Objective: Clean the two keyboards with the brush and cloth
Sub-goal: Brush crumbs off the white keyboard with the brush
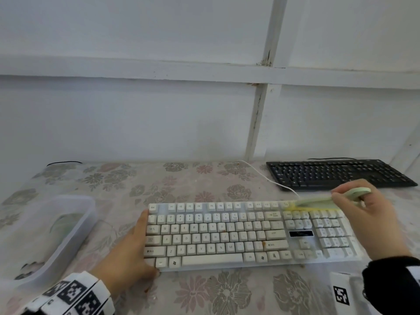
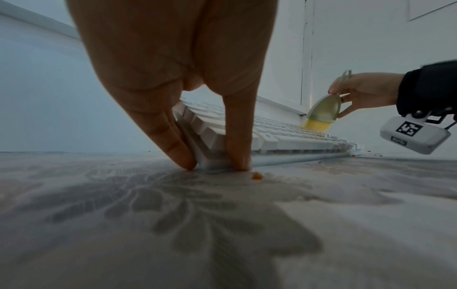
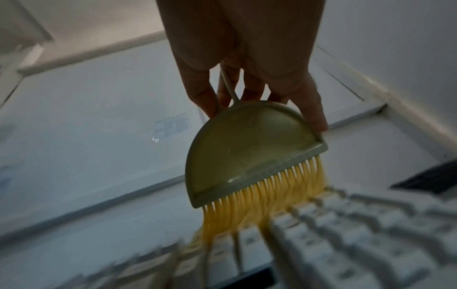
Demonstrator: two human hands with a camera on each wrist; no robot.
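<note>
A white keyboard (image 1: 227, 235) (image 2: 284, 136) (image 3: 346, 224) lies in front of me on the flowered table. My left hand (image 1: 129, 253) (image 2: 197, 97) grips its left end, fingers along the side and thumb at the front corner. My right hand (image 1: 363, 214) (image 2: 363, 93) (image 3: 247, 68) holds a pale green brush (image 1: 322, 202) (image 2: 323, 109) (image 3: 247, 156) by its loop handle. The brush's yellow bristles touch the keys at the keyboard's far right, above the number pad. A black keyboard (image 1: 336, 173) (image 3: 427, 178) lies at the back right.
A clear plastic box (image 1: 75, 223) stands at the left with something green inside. The white keyboard's cable (image 1: 270, 180) runs back toward the wall. Orange crumbs (image 2: 257, 176) lie on the tablecloth by the keyboard's front corner. A white wall closes the table's back edge.
</note>
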